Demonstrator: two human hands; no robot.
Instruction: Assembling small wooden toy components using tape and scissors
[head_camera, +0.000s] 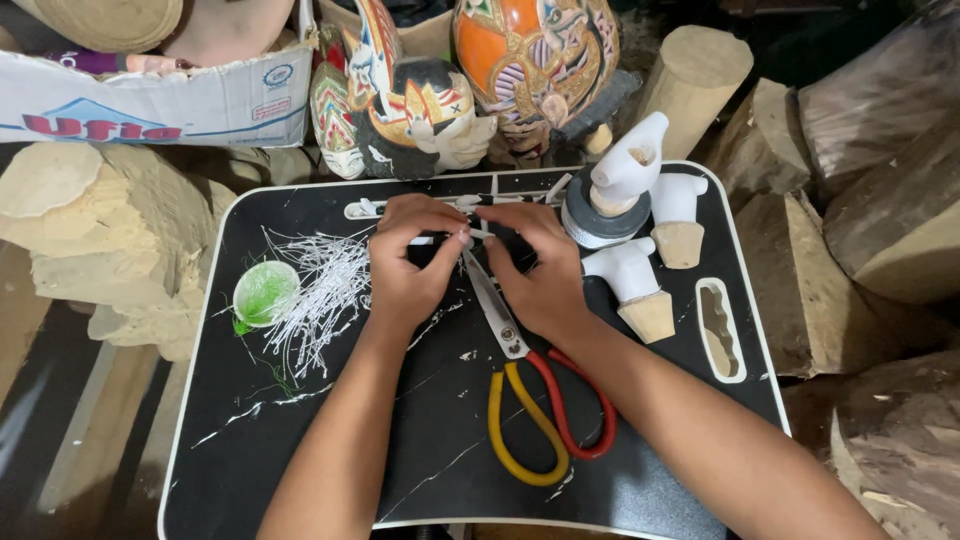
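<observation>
- Black with a white rim and pale marble-like streaks, the lap tray (300, 470) lay nearest the camera, both forearms reaching across it from the near edge.
- Scissors (520, 380) with one yellow and one red handle loop rested flat on the tray between the wrists, blades pointing away toward the hands.
- Closed fingers of the left hand (405, 265) pinched one end of a thin white strip (470, 234), thumb pressed to fingertip.
- Meeting it from the other side, the right hand (540, 270) was clamped on the same strip, so the strip sat just above the scissor blades, mid-tray.
- Left of the hands lay a loose heap of white shavings (320, 295), and beside that a small round green lid (265, 293).
- Right of the hands stood three white-painted wooden figures (635, 285), one of them set on a grey roll of tape (590, 220); an oval slot (720, 330) cut the tray's right side.
- Beyond the tray's far edge stood painted carved masks (420, 100) in orange, black and white.
- A cardboard box (160, 100) at the far left held rounded wooden pieces, only partly in view.
- Raw pale wood blocks (110, 240) and rough logs (880, 200) crowded the floor on both sides.
</observation>
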